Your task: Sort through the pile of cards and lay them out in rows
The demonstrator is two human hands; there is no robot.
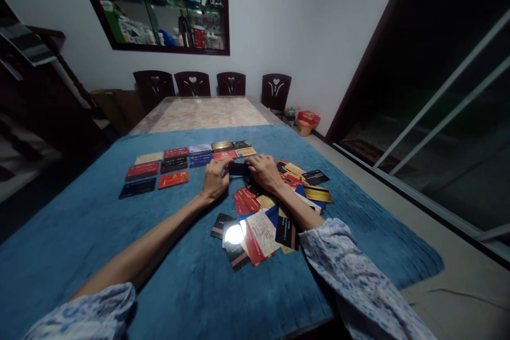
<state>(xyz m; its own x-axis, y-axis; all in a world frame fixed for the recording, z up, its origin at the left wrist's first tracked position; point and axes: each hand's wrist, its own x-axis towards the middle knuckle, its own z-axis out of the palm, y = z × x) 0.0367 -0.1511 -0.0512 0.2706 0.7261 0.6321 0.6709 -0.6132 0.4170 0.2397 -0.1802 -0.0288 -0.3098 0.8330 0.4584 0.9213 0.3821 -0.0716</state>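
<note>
From where I stand, the left hand (216,179) and right hand (266,171) pinch a dark card (239,169) by its opposite ends, just on the near side of the laid-out cards (174,164). A slipping fingertip could let it knock the red card (225,155) askew, and the right forearm (298,204), stretched across the loose pile (263,231), might drag pieces over the blue cloth (171,255).

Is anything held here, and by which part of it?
A dark card, by its opposite ends: left hand on one, right hand on the other.
</note>
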